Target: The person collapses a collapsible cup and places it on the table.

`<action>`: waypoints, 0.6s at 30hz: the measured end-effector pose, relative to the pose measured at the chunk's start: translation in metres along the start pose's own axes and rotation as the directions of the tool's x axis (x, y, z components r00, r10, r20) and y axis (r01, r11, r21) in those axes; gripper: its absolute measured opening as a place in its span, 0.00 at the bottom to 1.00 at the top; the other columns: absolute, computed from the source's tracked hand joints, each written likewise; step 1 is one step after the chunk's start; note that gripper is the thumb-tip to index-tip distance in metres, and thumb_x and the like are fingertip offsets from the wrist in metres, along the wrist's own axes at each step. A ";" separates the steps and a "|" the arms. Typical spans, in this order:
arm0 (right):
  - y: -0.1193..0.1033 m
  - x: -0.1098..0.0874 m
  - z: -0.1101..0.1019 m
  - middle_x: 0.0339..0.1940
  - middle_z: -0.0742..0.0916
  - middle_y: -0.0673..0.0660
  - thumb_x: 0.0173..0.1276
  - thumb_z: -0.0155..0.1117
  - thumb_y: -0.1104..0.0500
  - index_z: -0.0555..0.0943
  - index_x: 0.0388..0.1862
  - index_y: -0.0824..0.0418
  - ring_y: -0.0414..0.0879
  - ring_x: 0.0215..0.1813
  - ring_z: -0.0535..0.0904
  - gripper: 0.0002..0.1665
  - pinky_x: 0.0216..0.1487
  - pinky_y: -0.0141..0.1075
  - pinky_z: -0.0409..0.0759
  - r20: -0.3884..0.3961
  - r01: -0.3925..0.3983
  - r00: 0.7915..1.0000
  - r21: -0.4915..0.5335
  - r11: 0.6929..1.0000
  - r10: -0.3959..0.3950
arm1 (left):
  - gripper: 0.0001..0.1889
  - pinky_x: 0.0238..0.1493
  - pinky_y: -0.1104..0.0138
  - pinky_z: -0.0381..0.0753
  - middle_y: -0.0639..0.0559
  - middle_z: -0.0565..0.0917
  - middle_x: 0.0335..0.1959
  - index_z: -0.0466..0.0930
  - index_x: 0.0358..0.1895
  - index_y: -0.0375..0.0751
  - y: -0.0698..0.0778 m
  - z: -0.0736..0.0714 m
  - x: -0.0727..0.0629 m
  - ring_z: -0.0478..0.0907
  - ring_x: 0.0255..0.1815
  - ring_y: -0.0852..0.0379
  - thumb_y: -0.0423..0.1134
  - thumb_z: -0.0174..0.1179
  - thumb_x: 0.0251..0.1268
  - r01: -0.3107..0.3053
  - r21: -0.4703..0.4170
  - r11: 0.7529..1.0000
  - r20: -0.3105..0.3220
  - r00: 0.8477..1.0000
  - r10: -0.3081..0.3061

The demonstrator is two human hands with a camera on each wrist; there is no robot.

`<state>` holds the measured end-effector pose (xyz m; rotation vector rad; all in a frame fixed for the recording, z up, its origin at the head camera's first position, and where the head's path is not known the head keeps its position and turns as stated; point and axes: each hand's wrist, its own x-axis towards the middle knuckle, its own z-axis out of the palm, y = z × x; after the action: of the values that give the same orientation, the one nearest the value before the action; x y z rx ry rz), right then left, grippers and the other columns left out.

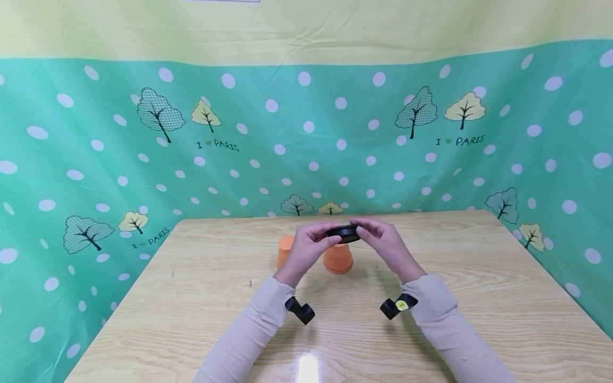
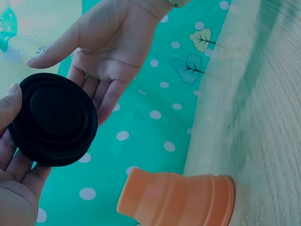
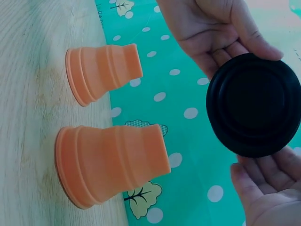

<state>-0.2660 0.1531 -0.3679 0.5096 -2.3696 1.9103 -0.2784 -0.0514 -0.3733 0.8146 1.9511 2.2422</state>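
Observation:
A black saucer-like disc [image 1: 344, 234], round with stepped rings on its face, is held up above the table between both hands. My left hand [image 1: 310, 246] pinches its edge, with the thumb [image 2: 10, 104] on the near face and the fingers behind. On the opposite side is my right hand [image 1: 384, 243]. Its fingers [image 3: 275, 165] reach behind the rim, while its thumb [image 3: 244, 181] stands slightly off the edge. Beyond the hands, two upside-down orange flowerpots with banded sides stand on the table: a left pot [image 1: 286, 244], partly covered by my left hand, and a right pot [image 1: 338, 260].
The wood-grain table [image 1: 215, 319] extends to a green dotted cloth [image 1: 258, 175] with printed trees, hung at the back and sides. A small dark bit [image 1: 250, 283] lies left of the pots. Each wrist wears a black camera [image 1: 300, 310].

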 end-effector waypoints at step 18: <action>0.001 0.005 0.004 0.57 0.76 0.74 0.74 0.50 0.52 0.69 0.60 0.79 0.37 0.48 0.81 0.31 0.54 0.35 0.77 0.083 -0.077 0.995 0.186 0.980 0.062 | 0.17 0.53 0.64 0.78 0.43 0.83 0.51 0.79 0.53 0.32 0.004 0.001 -0.001 0.78 0.55 0.52 0.33 0.63 0.61 -0.009 0.048 0.999 0.026 1.000 0.008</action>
<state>-0.2700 0.1486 -0.3683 0.5279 -2.2919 2.1997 -0.2763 -0.0518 -0.3703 0.8548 2.0011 2.1863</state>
